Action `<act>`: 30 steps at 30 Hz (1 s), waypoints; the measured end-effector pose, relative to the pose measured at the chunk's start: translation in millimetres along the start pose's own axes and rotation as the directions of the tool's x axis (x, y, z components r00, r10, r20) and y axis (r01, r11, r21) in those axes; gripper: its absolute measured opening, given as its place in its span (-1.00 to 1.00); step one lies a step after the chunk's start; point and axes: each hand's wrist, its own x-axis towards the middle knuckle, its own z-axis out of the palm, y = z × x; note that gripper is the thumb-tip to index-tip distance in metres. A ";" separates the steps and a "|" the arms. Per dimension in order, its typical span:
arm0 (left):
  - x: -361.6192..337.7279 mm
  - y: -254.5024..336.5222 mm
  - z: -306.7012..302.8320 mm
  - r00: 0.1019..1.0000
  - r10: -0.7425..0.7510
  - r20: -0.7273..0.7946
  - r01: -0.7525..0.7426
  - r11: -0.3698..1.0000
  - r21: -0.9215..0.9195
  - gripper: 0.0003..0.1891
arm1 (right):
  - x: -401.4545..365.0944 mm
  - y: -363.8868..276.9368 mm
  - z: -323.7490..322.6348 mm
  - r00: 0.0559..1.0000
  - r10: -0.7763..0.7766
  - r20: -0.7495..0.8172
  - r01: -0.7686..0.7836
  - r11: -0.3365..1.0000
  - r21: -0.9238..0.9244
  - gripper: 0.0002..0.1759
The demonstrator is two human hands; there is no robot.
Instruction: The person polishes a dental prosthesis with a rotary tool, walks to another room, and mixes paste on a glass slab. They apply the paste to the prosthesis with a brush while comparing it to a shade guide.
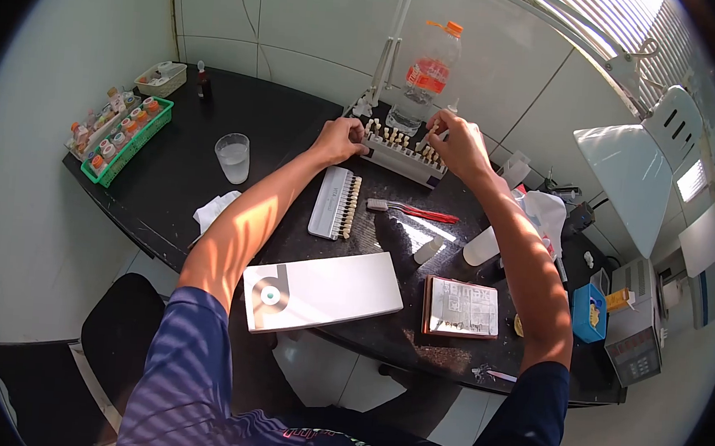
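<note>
A long pale dental shade guide [403, 161] stands near the back of the black table, with tooth-coloured tabs rising in rows from its top. At its left end, my left hand [340, 141] is closed, thumb and fingers on the holder. My right hand [460, 143] is above the right end, its fingers pinched round what looks like a small shade tab [436, 126], partly hidden by the fingers. Nearer to me lies a second, flat grey shade guide [328, 203] with its tabs along the right side. A red-handled toothbrush [415, 211] rests in front of the standing guide.
Behind the guide stands a large water bottle [428, 75]. A white box [332, 293] and a notebook [463, 308] lie near the front edge. A plastic cup [232, 158] and a green basket of small bottles [136, 143] are leftward; a lamp [626, 175] overhangs the right.
</note>
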 end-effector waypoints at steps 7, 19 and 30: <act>-1.1 -2.1 0.9 1.000 0.018 -0.022 -0.019 0.999 -0.038 -0.72 | 11.4 10.6 20.9 0.996 -0.002 0.084 0.004 1.000 -0.018 -0.78; -0.1 -2.7 2.7 1.000 0.024 -0.007 -0.024 0.999 -0.026 -0.72 | 19.5 19.8 32.4 0.995 -0.068 0.076 0.072 0.996 -0.051 -0.80; 0.5 -2.6 2.6 0.999 0.039 0.001 -0.039 0.999 -0.019 -0.73 | 30.4 37.6 38.4 0.976 0.027 0.216 -0.006 0.995 -0.096 -0.66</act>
